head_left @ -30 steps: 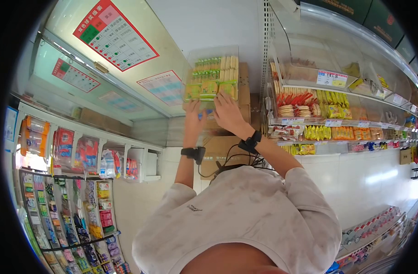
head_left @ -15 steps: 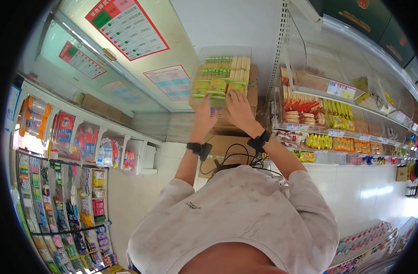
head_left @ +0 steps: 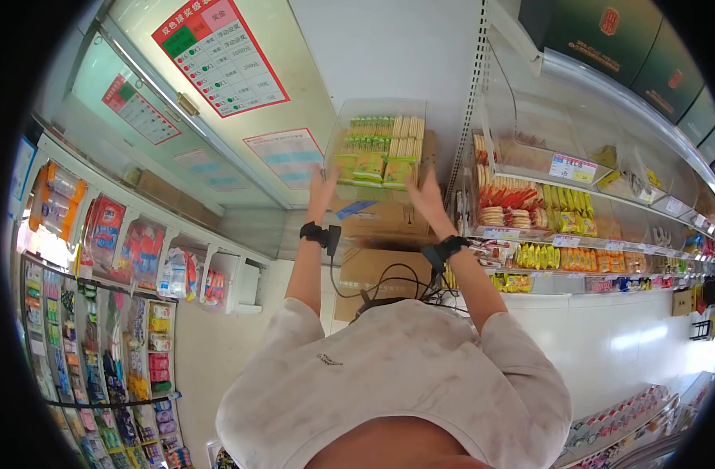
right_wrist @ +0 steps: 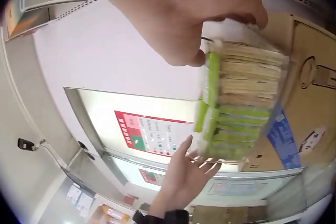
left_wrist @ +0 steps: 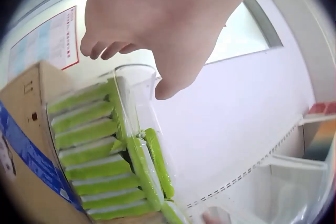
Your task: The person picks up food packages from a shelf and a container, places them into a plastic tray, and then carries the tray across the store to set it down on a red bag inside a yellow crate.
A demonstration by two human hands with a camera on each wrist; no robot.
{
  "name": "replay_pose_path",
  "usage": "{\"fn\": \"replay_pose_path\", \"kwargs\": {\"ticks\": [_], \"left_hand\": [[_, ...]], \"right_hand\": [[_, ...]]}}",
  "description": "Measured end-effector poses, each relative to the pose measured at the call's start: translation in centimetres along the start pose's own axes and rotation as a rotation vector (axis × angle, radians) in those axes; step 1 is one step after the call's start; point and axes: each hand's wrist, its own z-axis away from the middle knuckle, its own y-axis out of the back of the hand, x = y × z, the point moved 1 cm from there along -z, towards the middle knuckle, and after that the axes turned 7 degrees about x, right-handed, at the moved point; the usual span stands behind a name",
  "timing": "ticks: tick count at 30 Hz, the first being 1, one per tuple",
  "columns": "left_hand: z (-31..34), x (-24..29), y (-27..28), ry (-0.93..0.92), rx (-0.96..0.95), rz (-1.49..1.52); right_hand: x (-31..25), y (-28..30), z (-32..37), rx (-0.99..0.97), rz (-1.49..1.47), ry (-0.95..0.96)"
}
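A clear plastic bin (head_left: 367, 191) holds rows of green and pale-yellow snack packs (head_left: 371, 166), with several lying flat along the front. My left hand (head_left: 323, 187) is at the bin's left side, fingers extended and thumb toward the front; in the left wrist view its thumb (left_wrist: 167, 88) hovers near the rim. At the opposite side, my right hand (head_left: 428, 199) has its thumb (right_wrist: 195, 58) close to the front corner and its fingers along the side wall, partly hidden behind the hand. The bin sits on a cardboard box (head_left: 385, 215).
Another cardboard box (head_left: 381, 270) lies lower down, with black cables (head_left: 408, 273) over it. To the right stand clear-fronted snack shelves (head_left: 561, 211). A glass door with a red-bordered poster (head_left: 221, 59) is at the left, above a rack of bagged goods (head_left: 139, 242).
Both hands were together on the front packs and front edge of the bin; they have moved apart to its left and right sides. The head view has shifted slightly.
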Motion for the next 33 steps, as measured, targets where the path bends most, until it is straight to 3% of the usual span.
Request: {"fn": "replay_pose_path", "kwargs": {"ticks": [1, 4, 7, 9, 10, 12, 13, 16, 17, 19, 21, 23, 26, 28, 33], "left_hand": [[-0.6, -0.1, -0.7, 0.114, -0.141, 0.086], [0.6, -0.5, -1.8, -0.022, -0.052, 0.321], [1.7, -0.2, -1.2, 0.314, -0.159, 0.396], [2.4, 0.9, -1.2, 0.363, -0.198, 0.633], [2.8, 1.5, -1.3, 0.383, -0.227, 0.750], [2.2, -1.2, -2.8, 0.303, -0.140, 0.644], [1.5, -3.2, -3.0, 0.256, -0.098, 0.588], [2.3, -6.9, -4.9, 0.195, -0.022, 0.482], [4.0, -6.7, -5.8, 0.220, -0.026, 0.488], [7.3, 0.2, -1.7, 0.395, -0.081, 0.599], [10.0, 4.3, 0.7, 0.479, 0.009, 0.438], [11.5, 2.8, 1.0, 0.480, -0.023, 0.559], [13.9, 3.9, 3.5, 0.508, -0.062, 0.668], [15.4, 5.5, 5.0, 0.432, 0.017, 0.684], [17.0, 2.3, 6.5, 0.665, -0.036, 0.666]], "right_hand": [[1.6, -0.9, 0.4, -0.034, -0.022, -0.029], [3.4, -1.2, 0.5, -0.137, -0.105, -0.058], [4.0, -1.2, -0.1, -0.215, -0.236, -0.317], [3.5, -1.0, -0.8, -0.269, -0.354, -0.515], [4.0, -1.1, -1.5, -0.288, -0.365, -0.528], [7.6, -2.2, -3.0, -0.314, -0.387, -0.567], [10.1, -3.3, -3.7, -0.254, -0.427, -0.493], [7.5, -2.7, -3.1, -0.339, -0.629, -0.284], [7.8, -2.2, -3.3, -0.386, -0.597, -0.343], [8.2, 0.2, -1.7, -0.379, -0.478, -0.441], [3.4, 1.1, 0.5, -0.307, -0.317, -0.503], [-0.3, 1.9, 3.3, -0.276, -0.224, -0.524], [-0.2, 2.2, 5.1, -0.319, -0.215, -0.586], [-1.5, 1.9, 6.9, -0.292, -0.183, -0.629], [-1.7, 0.6, 10.8, -0.215, -0.191, -0.567]]}}
